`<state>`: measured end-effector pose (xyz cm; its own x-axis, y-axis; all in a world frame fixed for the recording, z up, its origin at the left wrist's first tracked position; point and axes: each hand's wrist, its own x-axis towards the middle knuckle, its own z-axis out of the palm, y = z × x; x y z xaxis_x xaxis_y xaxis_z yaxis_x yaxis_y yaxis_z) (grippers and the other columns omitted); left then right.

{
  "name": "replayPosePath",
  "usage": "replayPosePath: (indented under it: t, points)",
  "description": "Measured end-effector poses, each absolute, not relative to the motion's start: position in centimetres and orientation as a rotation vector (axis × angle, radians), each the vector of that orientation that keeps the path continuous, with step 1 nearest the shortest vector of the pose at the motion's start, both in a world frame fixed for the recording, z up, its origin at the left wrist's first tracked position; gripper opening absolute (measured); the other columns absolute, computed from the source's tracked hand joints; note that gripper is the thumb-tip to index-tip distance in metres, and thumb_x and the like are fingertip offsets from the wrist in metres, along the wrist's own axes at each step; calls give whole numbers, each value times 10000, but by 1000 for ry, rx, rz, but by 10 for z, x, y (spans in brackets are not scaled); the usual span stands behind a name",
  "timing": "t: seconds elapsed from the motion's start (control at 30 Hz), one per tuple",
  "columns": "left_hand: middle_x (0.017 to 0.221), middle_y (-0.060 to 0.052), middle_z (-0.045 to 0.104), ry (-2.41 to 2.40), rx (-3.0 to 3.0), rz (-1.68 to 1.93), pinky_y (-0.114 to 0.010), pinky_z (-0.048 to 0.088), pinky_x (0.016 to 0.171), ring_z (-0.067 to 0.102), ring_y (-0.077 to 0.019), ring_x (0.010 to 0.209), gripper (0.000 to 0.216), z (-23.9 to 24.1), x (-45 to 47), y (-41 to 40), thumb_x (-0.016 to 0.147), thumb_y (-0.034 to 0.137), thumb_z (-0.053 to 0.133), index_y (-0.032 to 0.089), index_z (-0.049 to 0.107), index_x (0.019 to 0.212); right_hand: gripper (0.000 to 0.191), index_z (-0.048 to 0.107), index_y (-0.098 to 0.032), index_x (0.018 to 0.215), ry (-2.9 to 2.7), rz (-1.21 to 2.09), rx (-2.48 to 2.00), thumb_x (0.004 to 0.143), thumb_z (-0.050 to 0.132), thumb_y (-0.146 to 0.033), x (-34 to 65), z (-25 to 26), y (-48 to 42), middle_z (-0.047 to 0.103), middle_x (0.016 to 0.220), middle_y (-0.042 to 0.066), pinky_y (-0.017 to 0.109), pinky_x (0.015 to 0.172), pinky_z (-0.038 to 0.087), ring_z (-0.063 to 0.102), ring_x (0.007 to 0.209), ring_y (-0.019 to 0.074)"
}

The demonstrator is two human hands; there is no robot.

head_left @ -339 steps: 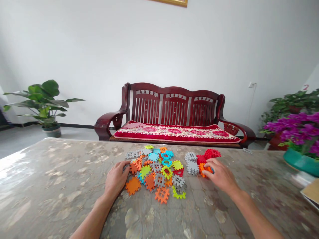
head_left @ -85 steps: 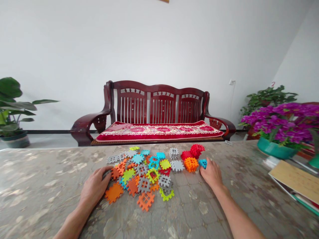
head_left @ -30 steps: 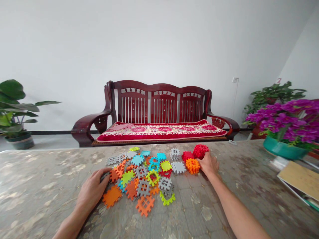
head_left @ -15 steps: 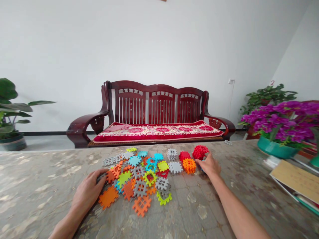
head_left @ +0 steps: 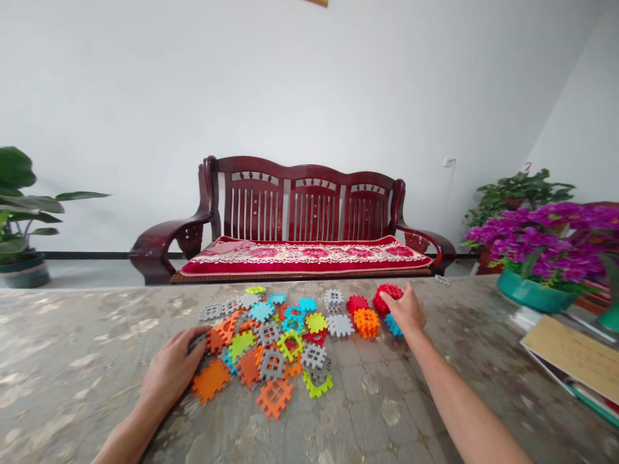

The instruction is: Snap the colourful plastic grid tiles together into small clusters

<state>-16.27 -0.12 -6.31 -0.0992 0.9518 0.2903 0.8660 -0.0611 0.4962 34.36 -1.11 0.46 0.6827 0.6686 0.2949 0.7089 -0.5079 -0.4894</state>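
Near the left side of a pile of toothed plastic tiles rests my left hand (head_left: 175, 362), open, its fingertips touching an orange tile (head_left: 225, 329) and its thumb held apart. A flat orange tile (head_left: 211, 381) lies just right of it. My right hand (head_left: 409, 314) is closed on a rounded stack of red tiles (head_left: 385, 301), thumb across the front; its fingers are partly hidden. Below that stack, a blue stack of tiles (head_left: 393, 326) sits beside my right wrist. To the left stand an orange stack (head_left: 366, 323) and a smaller red stack (head_left: 358, 303).
Grey tiles (head_left: 340, 325) and a grey stack (head_left: 333, 299) lie mid-table. A purple flower pot (head_left: 534, 291) and a cardboard-topped pile (head_left: 573, 351) occupy the right. Behind the patterned tablecloth (head_left: 372, 412) stands a wooden bench (head_left: 309, 200).
My right hand has shifted up from the blue stack to the rounded red stack, leaving the blue tiles exposed on the table. My left hand has barely moved.
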Motion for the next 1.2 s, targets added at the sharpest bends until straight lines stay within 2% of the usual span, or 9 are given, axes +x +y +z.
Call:
replayPosePath:
  t: [0.23, 0.43, 0.63, 0.77, 0.93, 1.2]
  points:
    - [1191, -78, 669, 2046, 1981, 856, -345, 472, 961, 634, -248, 1058, 411, -60, -160, -4, 847, 427, 418, 244, 667, 1117, 711, 365, -191, 1435, -1127, -57, -2288, 804, 548, -462, 349, 0, -6, 598, 1293, 112, 399, 956, 437, 572, 1155, 294]
    - [1164, -79, 681, 2053, 1986, 876, -343, 483, 940, 644, -247, 1027, 397, -58, -159, -4, 842, 433, 428, 249, 681, 1086, 866, 328, -158, 1451, -1243, -88, -2226, 718, 647, -490, 350, 2, -3, 553, 1346, 136, 406, 970, 429, 533, 1204, 317]
    - [1161, -80, 684, 2063, 1971, 874, -345, 485, 938, 645, -250, 1025, 403, -57, -158, -6, 834, 425, 423, 245, 677, 1090, 797, 330, -146, 1447, -1247, -60, -2211, 742, 615, -383, 355, -4, 7, 543, 1346, 148, 378, 979, 425, 539, 1203, 288]
    - [1171, -79, 682, 2060, 1983, 876, -342, 487, 936, 644, -252, 1036, 412, -58, -158, -6, 833, 421, 418, 240, 676, 1098, 774, 369, -132, 1417, -1255, -110, -2179, 724, 617, -373, 351, 0, 2, 530, 1352, 158, 379, 1024, 387, 506, 1228, 296]
    - [1191, -73, 670, 2056, 1989, 835, -333, 470, 961, 639, -244, 1051, 416, -59, -160, -4, 843, 431, 412, 244, 661, 1118, 698, 339, -126, 1408, -1306, -253, -1901, 758, 505, -321, 320, -3, -30, 495, 1377, 148, 385, 1085, 333, 450, 1270, 262]
    - [1179, -72, 680, 2072, 1996, 855, -318, 487, 922, 645, -241, 1035, 404, -58, -158, -6, 845, 418, 421, 247, 672, 1111, 767, 316, -170, 1423, -1526, -223, -1857, 689, 531, -223, 275, -39, -69, 492, 1349, 122, 395, 1101, 337, 439, 1271, 269]
